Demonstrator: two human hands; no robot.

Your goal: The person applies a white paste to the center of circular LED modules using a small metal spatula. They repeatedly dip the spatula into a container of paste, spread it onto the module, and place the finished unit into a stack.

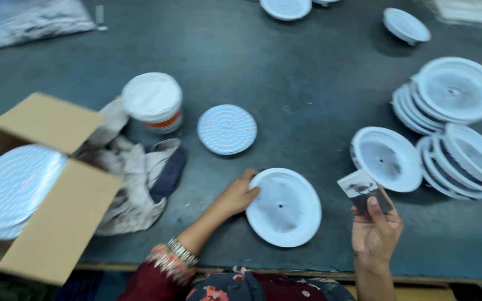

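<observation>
White dish point(284, 207) was touched at its rim by the left hand point(239, 195); a small worn card point(364, 191) was pinched by the right hand point(376, 231) fingers, with stacked dishes point(453, 128) nearby.

A dark maroon sleeve point(150, 281) is worn on the left arm, finished with an embroidered cuff point(163, 260) in pink and pale tones. Just behind the left grip point(237, 195), a stack of thin silver-coloured bangles point(182, 252) is seen at the wrist. The right grip point(376, 231) and its forearm are left bare. A maroon garment with a floral print point(235, 285) in red and pale blue is visible below both grips.
</observation>
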